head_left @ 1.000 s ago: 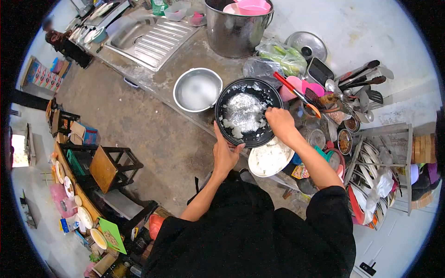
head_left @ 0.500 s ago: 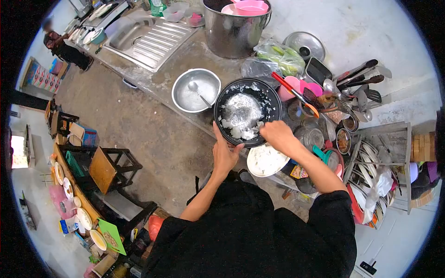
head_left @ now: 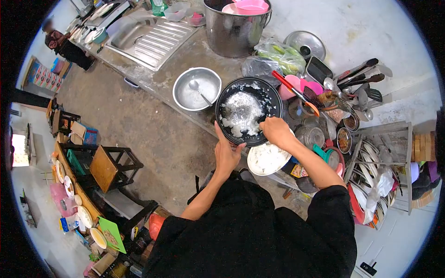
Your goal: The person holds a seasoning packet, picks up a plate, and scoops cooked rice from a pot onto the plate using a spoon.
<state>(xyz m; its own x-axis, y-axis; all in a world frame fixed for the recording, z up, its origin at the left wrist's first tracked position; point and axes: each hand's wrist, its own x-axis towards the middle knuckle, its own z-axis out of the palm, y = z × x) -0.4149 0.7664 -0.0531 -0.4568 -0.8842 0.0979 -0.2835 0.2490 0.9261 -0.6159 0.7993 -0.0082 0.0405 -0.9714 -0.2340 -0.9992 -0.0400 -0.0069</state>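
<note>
My left hand (head_left: 226,155) grips the near-left rim of a round black pot (head_left: 270,98), thumb and fingers closed on its edge. Inside lies white, clumpy food (head_left: 244,124) that looks like rice, with bits stuck on the dark wall. Over the pot's near-right edge, my right hand (head_left: 278,132) is closed in a fist; what it holds is hidden. Just below the pot is a white plate (head_left: 251,167) bearing more white food, partly covered by the pot and my right hand. To the left stands a metal bowl (head_left: 182,96) with a spoon (head_left: 200,91) in it.
A sink (head_left: 155,44) and a large steel pot (head_left: 227,34) are along the counter. To the right are bagged greens (head_left: 280,53), many utensils (head_left: 359,88) and a dish rack (head_left: 371,162). A stool (head_left: 105,167) stands on the floor; another person (head_left: 67,46) is far left.
My right hand has shifted slightly within the pot's near-right edge, and the white clumps there look a little rearranged. My left hand keeps its hold on the rim.
</note>
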